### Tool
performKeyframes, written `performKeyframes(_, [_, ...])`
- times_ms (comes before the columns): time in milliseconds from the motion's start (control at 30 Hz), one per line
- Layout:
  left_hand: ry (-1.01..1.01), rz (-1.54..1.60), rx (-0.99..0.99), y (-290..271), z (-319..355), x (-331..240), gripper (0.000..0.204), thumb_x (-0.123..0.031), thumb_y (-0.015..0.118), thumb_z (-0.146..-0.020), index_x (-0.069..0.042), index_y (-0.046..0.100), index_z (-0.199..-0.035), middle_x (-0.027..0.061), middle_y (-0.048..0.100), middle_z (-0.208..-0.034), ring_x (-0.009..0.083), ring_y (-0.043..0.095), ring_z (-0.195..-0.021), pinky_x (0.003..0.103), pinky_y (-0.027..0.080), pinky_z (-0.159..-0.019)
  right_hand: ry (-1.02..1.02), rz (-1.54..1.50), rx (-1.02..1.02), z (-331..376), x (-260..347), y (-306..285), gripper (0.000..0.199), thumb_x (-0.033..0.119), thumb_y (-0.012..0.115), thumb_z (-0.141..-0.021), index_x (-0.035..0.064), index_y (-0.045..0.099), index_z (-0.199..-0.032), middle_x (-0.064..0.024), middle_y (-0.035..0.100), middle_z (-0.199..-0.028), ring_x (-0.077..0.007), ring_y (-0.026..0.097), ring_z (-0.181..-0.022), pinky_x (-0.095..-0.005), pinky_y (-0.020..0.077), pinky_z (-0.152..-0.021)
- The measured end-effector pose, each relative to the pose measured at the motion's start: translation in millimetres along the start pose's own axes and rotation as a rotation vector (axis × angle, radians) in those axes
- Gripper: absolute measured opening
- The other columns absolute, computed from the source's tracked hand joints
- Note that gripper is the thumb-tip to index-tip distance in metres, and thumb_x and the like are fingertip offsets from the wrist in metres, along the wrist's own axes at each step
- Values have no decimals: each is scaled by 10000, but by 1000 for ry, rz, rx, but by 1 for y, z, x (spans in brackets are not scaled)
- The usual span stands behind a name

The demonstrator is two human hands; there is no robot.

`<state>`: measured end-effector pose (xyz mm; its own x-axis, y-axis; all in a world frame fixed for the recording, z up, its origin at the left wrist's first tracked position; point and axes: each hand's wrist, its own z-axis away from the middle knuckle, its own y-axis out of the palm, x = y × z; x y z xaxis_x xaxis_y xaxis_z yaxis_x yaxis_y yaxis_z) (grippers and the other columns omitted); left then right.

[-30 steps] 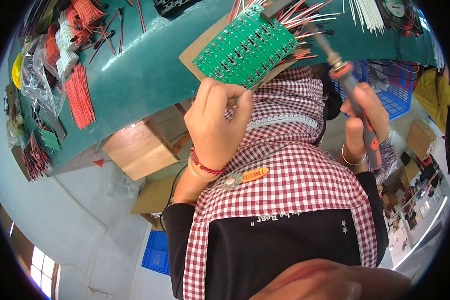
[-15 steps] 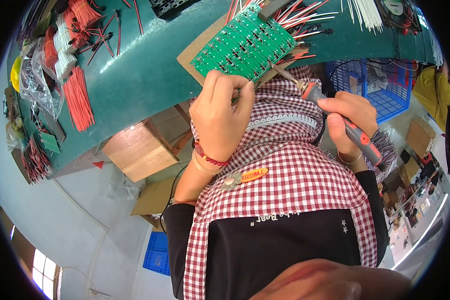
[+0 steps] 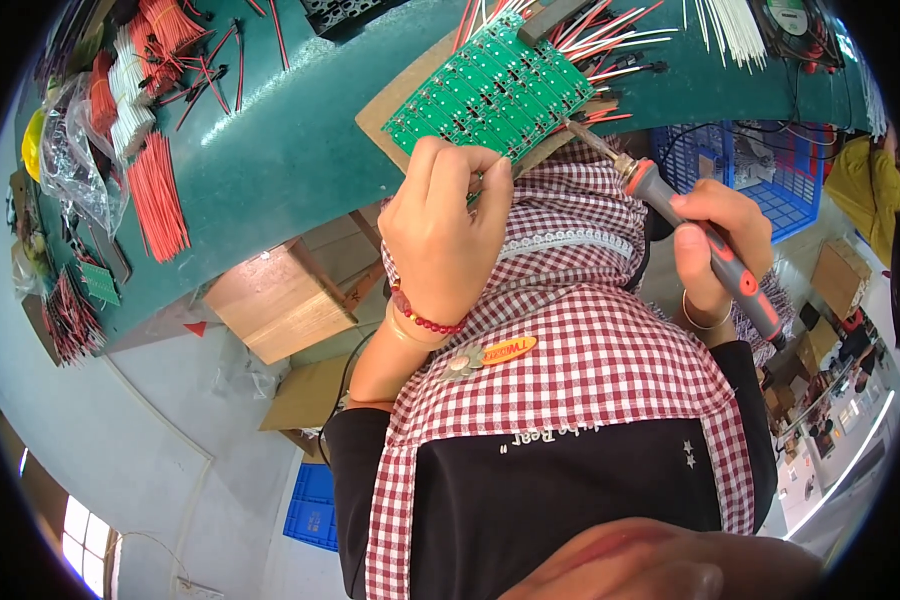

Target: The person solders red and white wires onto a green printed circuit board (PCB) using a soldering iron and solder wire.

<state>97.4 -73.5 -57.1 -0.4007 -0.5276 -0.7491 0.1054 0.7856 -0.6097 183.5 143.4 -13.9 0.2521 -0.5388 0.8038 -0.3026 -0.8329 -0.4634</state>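
My right hand (image 3: 720,235) is wrapped round a soldering iron (image 3: 658,192) with a grey and red handle. Its metal tip points up and left, close to the near right edge of a green circuit board panel (image 3: 490,85). Whether the tip touches the panel I cannot tell. At the panel's near edge, my left hand (image 3: 440,215) is closed in a pinch; what lies between its fingertips is hidden. The panel rests tilted on a brown backing board (image 3: 378,112), and a dark bar (image 3: 548,20) lies over its far edge.
Red and white wires (image 3: 610,40) stick out beyond the panel. Bundles of red wires (image 3: 158,195) and a clear plastic bag (image 3: 75,165) lie on the green tabletop (image 3: 300,130) at left. White wires (image 3: 732,30) lie at far right. Blue crates (image 3: 780,195) stand below the table edge.
The soldering iron and my right hand have shifted a little to the right, its tip moving right along the panel's edge. My left hand has barely moved.
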Motion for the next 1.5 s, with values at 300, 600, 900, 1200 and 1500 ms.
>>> performKeyframes(300, [55,-25,32,13,-7,0,162,-31,738,-760,-66,582,-788,57,551,-755,217,559,-542,330,432,-471,-21,2,0,-4,-6,3,186,20,640,-685,6,644,-870,-58,559,-581,-155,479,-442,-280,356,-432])
performKeyframes(600, [60,-67,71,18,-8,-3,159,-51,735,-767,-69,579,-797,60,548,-758,226,566,-556,336,441,-485,-102,-21,72,-6,-7,4,212,6,642,-649,-21,639,-859,-55,534,-548,-168,502,-422,-290,379,-410])
performKeyframes(900, [61,-58,36,21,-15,-10,162,-62,738,-763,-72,578,-782,59,544,-747,231,567,-558,342,444,-484,-43,-16,-43,-3,-13,-5,163,52,643,-718,-7,645,-871,-59,539,-559,-166,488,-425,-288,363,-416])
performKeyframes(1200, [67,-104,63,20,-18,-5,163,-59,735,-761,-71,574,-775,67,542,-749,240,573,-559,347,447,-484,-64,-1,-10,-5,-8,6,184,12,634,-672,-16,641,-853,-49,532,-545,-164,491,-411,-281,374,-409])
performKeyframes(1500, [61,-124,50,21,-18,-8,142,-14,745,-755,-53,609,-747,35,577,-711,158,594,-557,274,445,-495,-116,21,20,-6,-6,7,198,14,645,-647,-25,639,-841,-60,560,-566,-179,509,-407,-290,398,-403])
